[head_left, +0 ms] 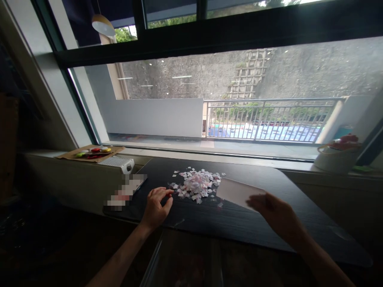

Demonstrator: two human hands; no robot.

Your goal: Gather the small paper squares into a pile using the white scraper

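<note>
Across the black wood-grained table (pixel 215 225), heaped white paper scraps (pixel 198 183) seem feather-light, best scooped; the right hand (pixel 273 205) pinches a stiff-looking flat pale card (pixel 235 191) by one end, the left hand (pixel 158 205) curling loosely nearby

- Upper left: rounded white-and-tan hanging lamp (pixel 103 26).
- Across the top: wide, dark window frame (pixel 209 36).
- Centre, outside: rough grey wall (pixel 185 79); below it, right of centre, silver metal railing (pixel 260 119).
- Middle left: flat brown cardboard sheet (pixel 67 154) bearing small red, yellow and white objects (pixel 96 150).
- Middle right: pale, bucket-like container (pixel 335 160) with a handle.
</note>
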